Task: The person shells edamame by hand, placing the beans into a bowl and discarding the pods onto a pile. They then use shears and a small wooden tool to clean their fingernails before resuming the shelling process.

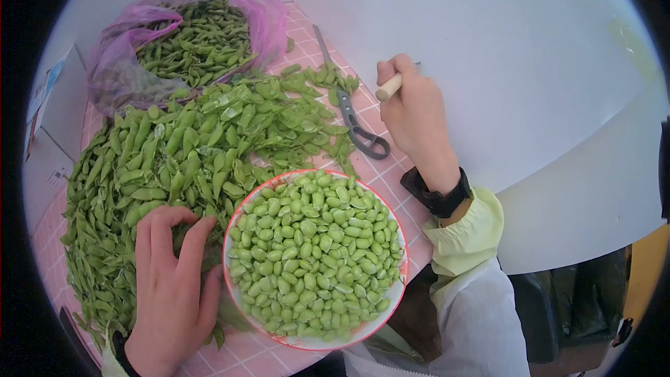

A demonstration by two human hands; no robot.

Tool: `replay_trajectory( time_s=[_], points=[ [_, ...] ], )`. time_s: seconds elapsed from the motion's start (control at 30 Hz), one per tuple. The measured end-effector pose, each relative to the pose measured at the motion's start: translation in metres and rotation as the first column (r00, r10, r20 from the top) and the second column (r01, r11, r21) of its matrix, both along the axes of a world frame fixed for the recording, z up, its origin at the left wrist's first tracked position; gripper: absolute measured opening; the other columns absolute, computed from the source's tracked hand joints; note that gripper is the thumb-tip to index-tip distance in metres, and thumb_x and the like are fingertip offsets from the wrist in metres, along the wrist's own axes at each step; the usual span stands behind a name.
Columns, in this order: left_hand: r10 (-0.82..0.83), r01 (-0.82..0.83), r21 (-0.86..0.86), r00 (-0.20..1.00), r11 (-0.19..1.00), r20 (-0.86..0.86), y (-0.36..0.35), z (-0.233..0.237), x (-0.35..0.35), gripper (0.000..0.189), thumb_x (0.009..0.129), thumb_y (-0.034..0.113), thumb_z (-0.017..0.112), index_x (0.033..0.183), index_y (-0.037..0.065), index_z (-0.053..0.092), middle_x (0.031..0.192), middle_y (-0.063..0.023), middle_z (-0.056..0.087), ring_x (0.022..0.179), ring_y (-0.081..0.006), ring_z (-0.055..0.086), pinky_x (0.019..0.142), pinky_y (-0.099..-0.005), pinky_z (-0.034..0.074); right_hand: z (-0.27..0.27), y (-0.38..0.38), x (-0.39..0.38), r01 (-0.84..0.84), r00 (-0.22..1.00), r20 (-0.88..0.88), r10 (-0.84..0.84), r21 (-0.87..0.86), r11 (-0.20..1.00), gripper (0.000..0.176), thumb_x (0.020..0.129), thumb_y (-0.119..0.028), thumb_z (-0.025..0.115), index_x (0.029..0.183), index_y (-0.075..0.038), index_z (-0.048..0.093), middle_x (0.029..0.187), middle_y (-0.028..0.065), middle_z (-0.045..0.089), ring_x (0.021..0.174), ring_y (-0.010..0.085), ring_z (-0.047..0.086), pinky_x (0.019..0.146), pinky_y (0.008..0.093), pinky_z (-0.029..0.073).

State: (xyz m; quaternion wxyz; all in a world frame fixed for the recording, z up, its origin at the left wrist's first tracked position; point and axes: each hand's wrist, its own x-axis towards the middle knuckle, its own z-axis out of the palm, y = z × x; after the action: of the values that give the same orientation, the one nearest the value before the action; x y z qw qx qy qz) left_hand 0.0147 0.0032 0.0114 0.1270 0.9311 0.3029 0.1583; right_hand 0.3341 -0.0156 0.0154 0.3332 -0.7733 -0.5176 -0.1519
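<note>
My left hand [171,279] rests over the heap of green soybean pods [188,139], its bent fingers apart among the pods; nothing shows between them. Close to its thumb stands a red-rimmed white bowl [405,265], heaped with shelled green beans [314,258]. My right hand [417,105] is raised to the right of the pods, closed around a tool with a pale wooden handle [389,88]. A small dark tip pokes out on the far side of the fist; its kind cannot be made out.
A pink plastic bag [269,24] of darker pods [202,42] stands at the back left. A grey scissors-like tool [349,112] with one visible loop lies beside the heap on the pink tiled surface [398,192]. A white panel [516,98] rises at right; a box [56,139] stands left.
</note>
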Motion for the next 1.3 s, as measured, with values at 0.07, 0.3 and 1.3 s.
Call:
replay_trajectory(
  time_s=[0.07,0.3,1.3],
  points=[
    [0.0,0.0,0.002,1.0,1.0,0.0,0.0,0.0,0.0,0.054,0.067,-0.005,0.061,0.119,-0.001,0.047,0.117,-0.0206,0.041,0.113,-0.0404,0.04,0.1,-0.0475,0.033,-0.001,0.001,0.002,-0.021,1.0,-0.007,0.021,0.059,0.998,0.024,0.097,-0.022,0.05,0.086,-0.002,0.051,0.06,0.0188,0.054,0.055,0.0376,0.054,0.052,0.0414,0.04],
    [-0.024,0.024,0.022,1.0,0.999,-0.006,0.002,-0.001,0.0,0.051,0.069,0.0,0.061,0.118,-0.005,0.048,0.115,-0.0219,0.041,0.11,-0.0423,0.041,0.096,-0.0493,0.034,-0.001,0.001,0.006,0.01,1.0,0.023,-0.012,0.105,0.994,0.027,0.097,-0.023,0.05,0.083,0.0,0.05,0.058,0.0184,0.051,0.052,0.0357,0.05,0.05,0.0399,0.038],
    [-0.025,0.025,0.021,1.0,0.999,-0.01,0.002,0.0,0.0,0.051,0.068,0.001,0.064,0.116,-0.005,0.049,0.116,-0.0219,0.042,0.111,-0.0418,0.041,0.097,-0.0482,0.034,-0.002,0.002,0.004,-0.239,0.97,0.087,0.225,0.231,0.943,0.023,0.091,-0.022,0.056,0.093,-0.002,0.065,0.069,0.015,0.061,0.062,0.0285,0.059,0.058,0.0352,0.047]
  ],
)
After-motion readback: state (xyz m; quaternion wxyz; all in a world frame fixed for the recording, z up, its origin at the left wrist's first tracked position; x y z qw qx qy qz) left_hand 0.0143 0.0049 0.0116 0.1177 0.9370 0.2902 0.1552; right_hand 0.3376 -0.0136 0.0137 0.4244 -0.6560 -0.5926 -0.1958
